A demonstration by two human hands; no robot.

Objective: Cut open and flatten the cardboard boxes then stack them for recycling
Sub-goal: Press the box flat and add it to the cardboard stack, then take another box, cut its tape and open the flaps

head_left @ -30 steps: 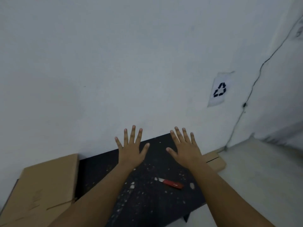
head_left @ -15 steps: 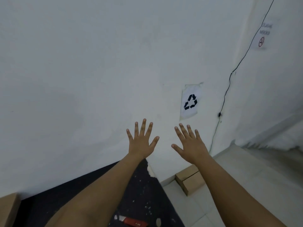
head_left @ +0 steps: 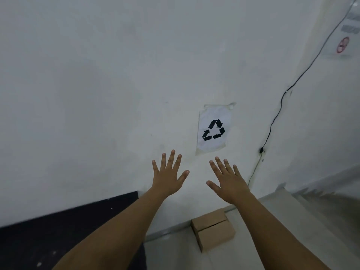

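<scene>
Head view: both arms reach forward from the near edge, backs of the hands toward the camera, in front of a white wall (head_left: 97, 94). The left hand (head_left: 168, 177) is held up with its fingers straight and spread apart, its grip holding nothing. The right hand (head_left: 228, 183), just beside it to the right, is the same: fingers straight and fanned, thumb out to the left, grip apart and empty. The two hands do not touch each other.

A cardboard box (head_left: 213, 228) sits on the pale floor (head_left: 292, 221) at the foot of the wall, below and between the forearms, nearer the right one. It is small, brown and shows a dark seam across its top face; whether that seam is cut open cannot be told.

At near left, a black table (head_left: 58, 230) with a few white specks runs along the wall, partly covered by the left forearm.

On the wall above the hands hangs a white sheet with a black recycling symbol (head_left: 213, 130). To its right, a thin black cable (head_left: 280, 106) runs down the wall from the far right corner. A blurred notice with a red circle (head_left: 342, 44) is at far right.
</scene>
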